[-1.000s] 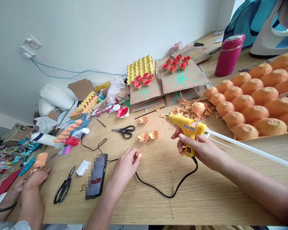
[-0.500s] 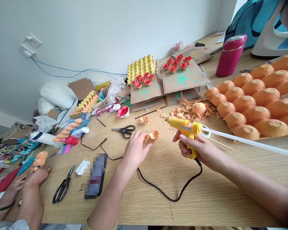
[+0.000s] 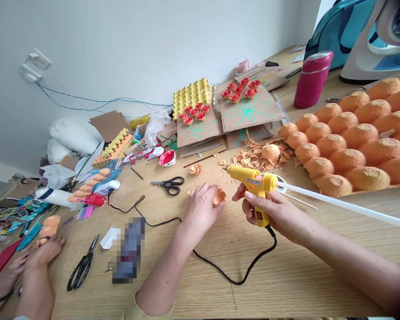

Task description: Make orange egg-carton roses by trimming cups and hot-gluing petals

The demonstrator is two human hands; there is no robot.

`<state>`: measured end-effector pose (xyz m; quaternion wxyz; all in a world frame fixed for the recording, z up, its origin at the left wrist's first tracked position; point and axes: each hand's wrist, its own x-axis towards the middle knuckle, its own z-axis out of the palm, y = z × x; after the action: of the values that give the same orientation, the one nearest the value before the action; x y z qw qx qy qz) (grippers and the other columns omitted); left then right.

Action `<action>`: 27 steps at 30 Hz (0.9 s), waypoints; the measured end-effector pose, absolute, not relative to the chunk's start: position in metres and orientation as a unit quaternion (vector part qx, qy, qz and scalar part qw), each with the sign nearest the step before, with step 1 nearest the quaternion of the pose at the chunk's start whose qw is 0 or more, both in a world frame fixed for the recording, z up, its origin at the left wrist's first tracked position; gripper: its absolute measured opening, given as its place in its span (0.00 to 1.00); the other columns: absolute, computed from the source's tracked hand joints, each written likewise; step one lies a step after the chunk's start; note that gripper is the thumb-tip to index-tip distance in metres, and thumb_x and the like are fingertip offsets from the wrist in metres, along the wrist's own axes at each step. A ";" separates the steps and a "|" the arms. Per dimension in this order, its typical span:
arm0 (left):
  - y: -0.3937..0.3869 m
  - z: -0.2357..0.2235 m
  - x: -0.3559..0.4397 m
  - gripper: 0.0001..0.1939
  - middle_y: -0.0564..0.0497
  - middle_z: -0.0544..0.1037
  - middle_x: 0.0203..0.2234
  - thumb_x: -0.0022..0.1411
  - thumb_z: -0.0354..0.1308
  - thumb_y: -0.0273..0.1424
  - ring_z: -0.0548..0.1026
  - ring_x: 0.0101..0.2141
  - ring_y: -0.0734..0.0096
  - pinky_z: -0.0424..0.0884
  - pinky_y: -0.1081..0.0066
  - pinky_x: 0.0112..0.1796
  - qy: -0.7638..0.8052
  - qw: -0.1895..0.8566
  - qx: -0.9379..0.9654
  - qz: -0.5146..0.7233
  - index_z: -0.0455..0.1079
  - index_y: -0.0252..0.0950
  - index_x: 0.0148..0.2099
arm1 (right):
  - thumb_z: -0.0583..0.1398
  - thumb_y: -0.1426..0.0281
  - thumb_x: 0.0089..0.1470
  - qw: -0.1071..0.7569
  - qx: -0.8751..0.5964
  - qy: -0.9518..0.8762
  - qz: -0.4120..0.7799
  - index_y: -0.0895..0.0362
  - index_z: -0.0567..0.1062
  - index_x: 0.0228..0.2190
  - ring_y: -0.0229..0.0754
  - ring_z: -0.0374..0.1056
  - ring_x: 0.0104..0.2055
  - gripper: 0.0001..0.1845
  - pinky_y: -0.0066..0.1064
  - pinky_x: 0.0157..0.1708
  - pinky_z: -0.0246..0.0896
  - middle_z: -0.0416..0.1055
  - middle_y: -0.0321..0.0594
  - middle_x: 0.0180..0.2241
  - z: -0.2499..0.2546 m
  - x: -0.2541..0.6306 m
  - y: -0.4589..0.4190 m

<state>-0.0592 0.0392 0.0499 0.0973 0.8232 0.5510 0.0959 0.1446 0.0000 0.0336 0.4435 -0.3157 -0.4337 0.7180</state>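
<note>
My right hand (image 3: 280, 211) is wrapped round the handle of a yellow hot glue gun (image 3: 251, 177), its nozzle pointing left and a long white glue stick (image 3: 340, 206) poking out of the back. My left hand (image 3: 203, 209) has thumb and fingers closed on an orange egg-carton flower cup (image 3: 219, 197), lifted or tilted just above the table. Behind those fingers a second cup is mostly hidden. Another cut flower cup (image 3: 196, 169) lies a little farther back.
Orange scraps (image 3: 253, 155) and a large orange egg tray (image 3: 346, 146) lie right. Red flowers sit on cardboard (image 3: 253, 111) at the back. Small scissors (image 3: 168, 184), large scissors (image 3: 83, 266) and a phone (image 3: 130, 251) lie left. The gun's cord (image 3: 233, 282) loops in front. Another person's hands (image 3: 43, 255) work far left.
My left hand has moved onto the right-hand flower cup and closed on it, tipping it up. The glue gun stays in my right hand. The whole view has shifted slightly.
</note>
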 end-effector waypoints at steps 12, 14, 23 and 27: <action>0.024 0.032 -0.059 0.07 0.50 0.77 0.40 0.58 0.64 0.21 0.76 0.44 0.62 0.69 0.61 0.48 0.528 0.198 0.798 0.212 0.73 0.39 0.36 | 0.61 0.52 0.59 0.435 -0.335 -0.427 0.718 0.55 0.69 0.38 0.36 0.58 0.23 0.19 0.31 0.26 0.50 0.64 0.31 0.23 0.030 0.145 0.003; 0.023 0.030 -0.060 0.07 0.50 0.77 0.41 0.59 0.64 0.21 0.75 0.46 0.62 0.69 0.61 0.50 0.527 0.207 0.794 0.222 0.74 0.39 0.36 | 0.61 0.52 0.59 0.433 -0.332 -0.427 0.721 0.54 0.69 0.39 0.36 0.58 0.23 0.19 0.31 0.26 0.50 0.65 0.31 0.23 0.031 0.144 0.003; 0.021 0.033 -0.060 0.07 0.48 0.78 0.46 0.61 0.62 0.22 0.75 0.49 0.59 0.68 0.56 0.53 0.529 0.195 0.796 0.221 0.76 0.40 0.34 | 0.61 0.51 0.59 0.425 -0.332 -0.430 0.724 0.55 0.68 0.39 0.35 0.58 0.24 0.20 0.31 0.26 0.50 0.64 0.32 0.23 0.031 0.144 0.001; 0.020 0.036 -0.059 0.06 0.47 0.77 0.47 0.63 0.60 0.24 0.74 0.51 0.59 0.67 0.57 0.53 0.527 0.165 0.799 0.240 0.74 0.39 0.34 | 0.60 0.50 0.60 0.417 -0.345 -0.445 0.714 0.55 0.68 0.40 0.36 0.59 0.24 0.21 0.31 0.26 0.51 0.64 0.32 0.24 0.031 0.145 -0.001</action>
<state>-0.0593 0.0204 0.0357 0.1648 0.7988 0.5266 0.2395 0.1448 -0.0006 0.0315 0.4166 -0.3451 -0.4450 0.7137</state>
